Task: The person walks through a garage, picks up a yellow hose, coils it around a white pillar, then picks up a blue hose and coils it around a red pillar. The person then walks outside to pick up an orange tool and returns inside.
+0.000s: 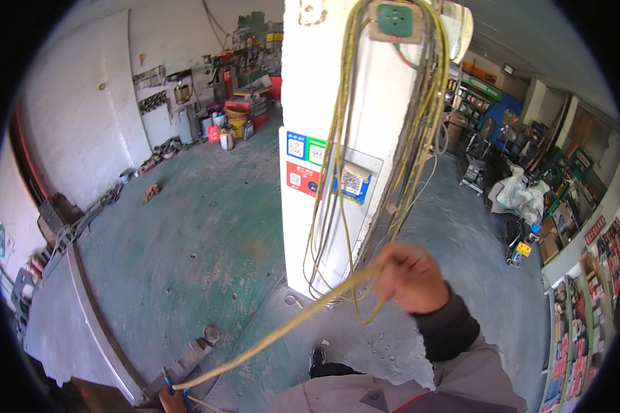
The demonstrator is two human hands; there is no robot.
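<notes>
A yellow cable [282, 332] runs taut and slanting between my two hands. My right hand [413, 279], its fingers closed round the upper end, is in front of the foot of a white pillar [386, 96]. At the lower left edge, my left hand [170, 400] is partly cut off by the picture's rim. It is closed on a small blue tool [167, 378] whose kind I cannot make out, right where the cable's lower end meets it. Long loops of yellow and grey cable [337, 124] hang down the pillar from around a green socket [395, 20].
Printed code signs [296, 148] are fixed to the pillar. A metal beam [100, 320] curves along the floor at left. Buckets [238, 126] and tools line the back wall. To the right are a plastic-wrapped pile [522, 193] and stocked shelves [572, 344].
</notes>
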